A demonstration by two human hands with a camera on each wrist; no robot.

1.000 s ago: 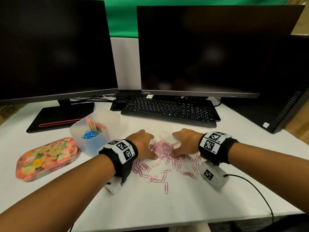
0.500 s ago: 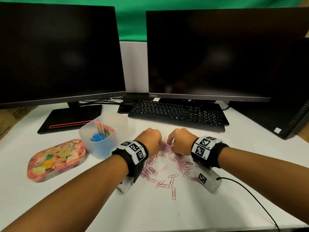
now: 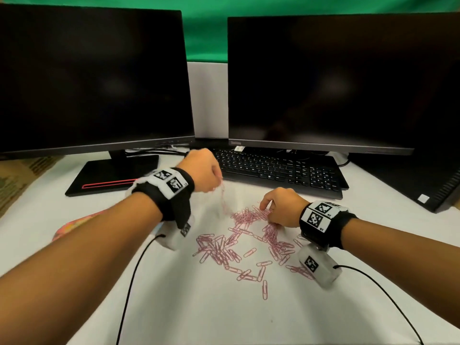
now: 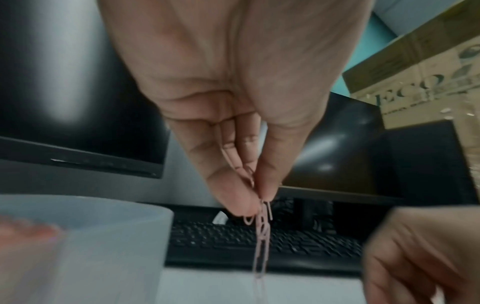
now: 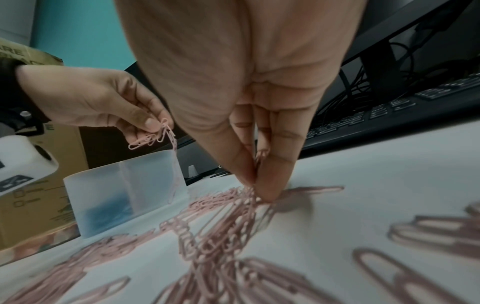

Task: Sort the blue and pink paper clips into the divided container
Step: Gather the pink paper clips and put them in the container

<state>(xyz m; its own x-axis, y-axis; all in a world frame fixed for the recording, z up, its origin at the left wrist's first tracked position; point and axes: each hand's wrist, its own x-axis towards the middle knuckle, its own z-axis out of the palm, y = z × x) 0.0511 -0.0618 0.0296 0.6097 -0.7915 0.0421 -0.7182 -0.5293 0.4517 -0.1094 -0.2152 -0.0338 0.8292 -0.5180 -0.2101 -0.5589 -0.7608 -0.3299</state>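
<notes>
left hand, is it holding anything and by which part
Yes. The left hand pinches a tangled bunch of pink paper clips at its top end between thumb and fingertips, and a string of clips dangles below the grip.

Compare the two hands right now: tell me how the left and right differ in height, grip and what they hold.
The left hand is raised above the table; the right hand is down at the pile of pink clips.
The left hand pinches a linked string of pink clips that dangles freely; the right hand pinches clips that are still in the pile.
Both pinch pink clips between thumb and fingertips, and each wrist wears a black band.
</notes>
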